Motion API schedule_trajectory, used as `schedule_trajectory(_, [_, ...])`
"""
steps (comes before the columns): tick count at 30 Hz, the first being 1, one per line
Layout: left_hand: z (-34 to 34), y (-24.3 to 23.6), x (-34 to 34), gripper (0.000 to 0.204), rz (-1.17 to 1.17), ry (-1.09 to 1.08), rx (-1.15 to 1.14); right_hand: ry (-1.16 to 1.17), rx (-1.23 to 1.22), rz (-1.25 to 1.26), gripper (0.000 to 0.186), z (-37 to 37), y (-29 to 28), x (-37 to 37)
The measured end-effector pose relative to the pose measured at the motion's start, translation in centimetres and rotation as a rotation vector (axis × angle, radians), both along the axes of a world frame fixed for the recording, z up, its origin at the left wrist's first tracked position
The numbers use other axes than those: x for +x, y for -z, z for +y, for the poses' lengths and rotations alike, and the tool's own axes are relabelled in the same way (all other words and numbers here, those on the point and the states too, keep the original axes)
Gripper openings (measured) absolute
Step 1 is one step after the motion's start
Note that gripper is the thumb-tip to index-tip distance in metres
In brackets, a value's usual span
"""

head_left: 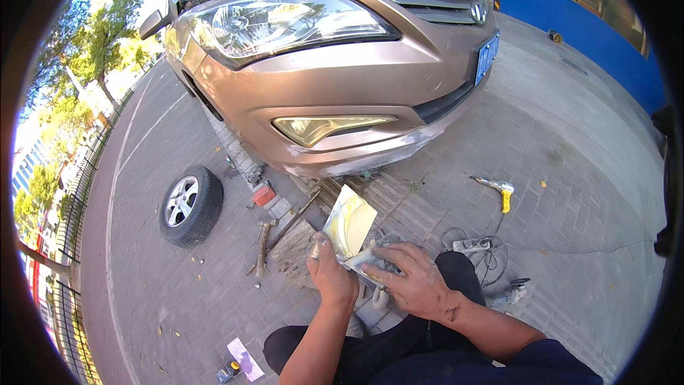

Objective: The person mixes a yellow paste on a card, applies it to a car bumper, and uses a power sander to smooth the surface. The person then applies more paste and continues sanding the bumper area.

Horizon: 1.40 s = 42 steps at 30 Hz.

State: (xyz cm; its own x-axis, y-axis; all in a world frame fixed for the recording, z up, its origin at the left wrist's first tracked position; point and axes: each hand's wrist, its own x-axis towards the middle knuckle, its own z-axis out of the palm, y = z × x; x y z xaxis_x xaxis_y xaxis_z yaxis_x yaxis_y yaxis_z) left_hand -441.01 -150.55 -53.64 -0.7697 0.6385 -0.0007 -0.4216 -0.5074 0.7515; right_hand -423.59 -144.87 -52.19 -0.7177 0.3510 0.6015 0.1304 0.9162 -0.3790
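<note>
My left hand (333,274) is closed round the lower left edge of a pale yellow board (363,219) smeared with yellow and whitish putty. My right hand (413,281) grips a greyish, smeared flat piece (365,259) against the lower edge of the board; the fingers hide most of it, and its kind cannot be made out. Both hands are over my knees, in front of the bronze car's bumper (342,93). Whitish patches (388,155) show along the bumper's lower edge.
A wheel (191,207) lies on the paving at left. Near the bumper are a red brick (263,194), a stick (262,248) and a wooden board (291,248). A yellow-handled power tool (504,196), a power strip (472,245) and cords lie right. Purple sheet (244,358) lower left.
</note>
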Motion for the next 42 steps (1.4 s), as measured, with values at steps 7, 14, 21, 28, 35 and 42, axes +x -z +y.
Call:
schedule_trajectory(7, [-2.0,-1.1,-0.7,0.032,0.988,-0.164,-0.256,0.109,-0.518,0.282,0.041,2.9,-4.0,-1.5])
schedule_trajectory(14, [-2.2,-0.6,-1.6,0.034,0.984,-0.249,-0.255,-0.091,-0.245,0.138,0.055,-0.9,-1.3,-3.3])
schedule_trajectory(21, [-2.8,0.5,-3.1,0.041,0.212,-0.065,-0.016,0.015,-0.712,0.39,0.025,3.1,-2.8,-2.3])
schedule_trajectory(28, [-2.2,0.1,-1.6,0.04,-0.165,0.126,0.022,-0.03,-0.525,0.423,0.04,2.0,-2.6,-4.2])
schedule_trajectory(35, [-2.4,0.5,-2.5,0.042,-0.238,0.148,0.07,0.112,-0.171,0.091,0.055,3.7,-1.4,-1.7])
schedule_trajectory(42, [-2.1,0.6,-1.6,0.043,-0.08,0.02,-0.004,0.068,0.113,0.037,0.062,-0.9,-0.9,-3.0])
